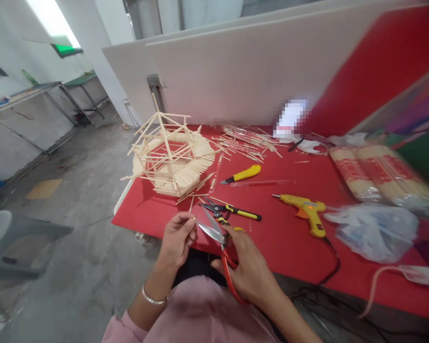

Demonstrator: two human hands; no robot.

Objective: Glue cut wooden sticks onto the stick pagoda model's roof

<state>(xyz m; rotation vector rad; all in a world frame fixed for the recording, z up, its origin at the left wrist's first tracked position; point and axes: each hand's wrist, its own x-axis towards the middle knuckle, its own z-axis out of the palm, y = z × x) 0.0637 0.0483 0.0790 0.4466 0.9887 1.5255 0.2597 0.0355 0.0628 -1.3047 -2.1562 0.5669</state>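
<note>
- The left hand [178, 238] is pinched shut on a short thin stick [194, 219], thumb and fingertips closed near its end, just off the near edge of the red table [282, 238].
- The right hand [252, 271] grips the red-handled scissors [218, 238], fingers through the loops; the blades stand open with the stick's tip at their mouth. The stick is so small here that I can't quite tell whether steel is touching it yet.
- To cut cleanly, I'd say seat the stick deep toward the pivot rather than at the blade tips, and hold it square to the blades so the end doesn't come off slanted.
- Fingertips sit very near the edge; sliding the pinch back a little along the stick looks wise.
- The cut is over the lap, so the offcut may well drop to the floor; doing it above the table would keep it.
- The stick model [171, 157] stands well apart at the far left of the table, with pliers [232, 210], a yellow utility knife [243, 174] and a glue gun [305, 212] lying between.
</note>
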